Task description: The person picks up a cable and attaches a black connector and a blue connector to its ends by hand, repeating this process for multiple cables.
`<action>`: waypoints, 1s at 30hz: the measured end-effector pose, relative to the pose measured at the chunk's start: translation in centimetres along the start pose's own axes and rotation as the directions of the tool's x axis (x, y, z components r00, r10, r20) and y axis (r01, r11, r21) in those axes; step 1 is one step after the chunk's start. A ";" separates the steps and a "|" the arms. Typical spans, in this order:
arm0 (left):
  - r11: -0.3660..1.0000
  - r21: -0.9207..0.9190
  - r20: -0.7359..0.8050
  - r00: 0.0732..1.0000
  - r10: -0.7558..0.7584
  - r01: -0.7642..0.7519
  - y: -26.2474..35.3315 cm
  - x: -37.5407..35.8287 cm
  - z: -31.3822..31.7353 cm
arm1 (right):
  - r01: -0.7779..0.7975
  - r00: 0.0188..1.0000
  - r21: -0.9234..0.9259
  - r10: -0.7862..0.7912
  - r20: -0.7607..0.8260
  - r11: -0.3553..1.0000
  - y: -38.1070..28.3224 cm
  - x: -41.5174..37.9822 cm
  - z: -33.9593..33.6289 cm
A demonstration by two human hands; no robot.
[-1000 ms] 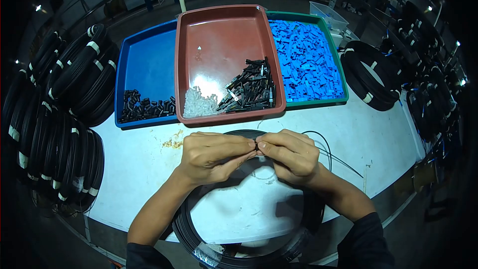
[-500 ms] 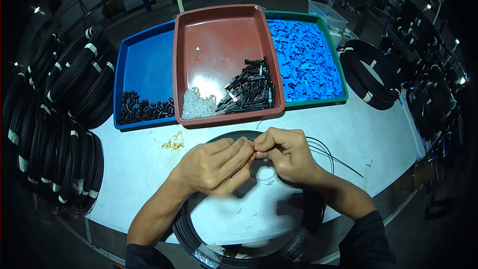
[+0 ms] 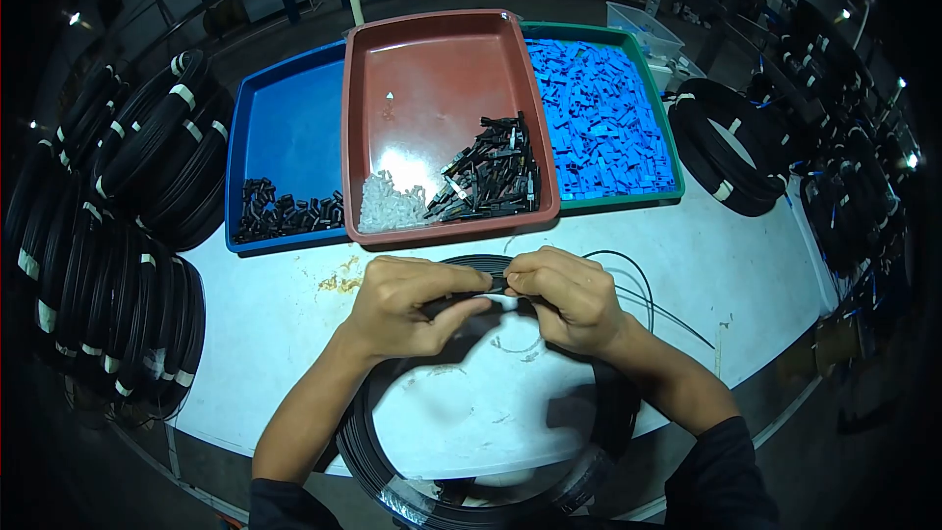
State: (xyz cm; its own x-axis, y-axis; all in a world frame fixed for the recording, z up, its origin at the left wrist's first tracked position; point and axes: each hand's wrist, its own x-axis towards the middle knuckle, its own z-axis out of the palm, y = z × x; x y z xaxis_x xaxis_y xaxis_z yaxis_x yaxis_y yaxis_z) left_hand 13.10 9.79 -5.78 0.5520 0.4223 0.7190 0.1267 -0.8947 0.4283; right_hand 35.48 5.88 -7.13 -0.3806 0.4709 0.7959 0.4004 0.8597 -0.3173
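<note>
My left hand [image 3: 412, 304] and my right hand [image 3: 569, 296] meet above the far side of a black cable coil [image 3: 365, 437]. Between the fingertips is a small black piece [image 3: 498, 284], mostly hidden; its exact kind cannot be made out. The right thumb and fingers pinch it. The left index fingertip touches its other end, with the left thumb a little below. A whitish spot shows just under the fingertips. Thin black cable [image 3: 643, 280] loops out behind my right hand, one end lying on the table. Clear tape wraps the coil near me.
Behind the coil stand a blue tray [image 3: 289, 128] with black parts, a red tray [image 3: 442, 69] with clear and black pieces, and a green tray [image 3: 677, 186] of blue parts. Cable coils [image 3: 128, 304] pile up at left; another coil [image 3: 731, 147] lies at right on the white table [image 3: 756, 285].
My left hand has turned and its fingers have straightened, so the thumb and index now part. The small black piece has come into view. A cable loop behind the right hand has risen slightly.
</note>
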 end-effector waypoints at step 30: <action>0.989 -0.118 -0.027 0.996 -0.089 0.085 0.4 0.2 -0.1 | 0.168 0.985 -0.206 -0.158 0.067 0.964 -1.0 1.0 -0.2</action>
State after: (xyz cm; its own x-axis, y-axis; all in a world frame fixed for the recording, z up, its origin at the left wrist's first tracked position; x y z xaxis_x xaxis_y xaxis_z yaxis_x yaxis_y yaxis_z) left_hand 13.17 9.53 -5.38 0.5165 0.5036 0.6925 0.0751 -0.8323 0.5492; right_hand 34.90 5.50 -5.88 -0.4936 0.3417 0.7997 0.4936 0.8672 -0.0659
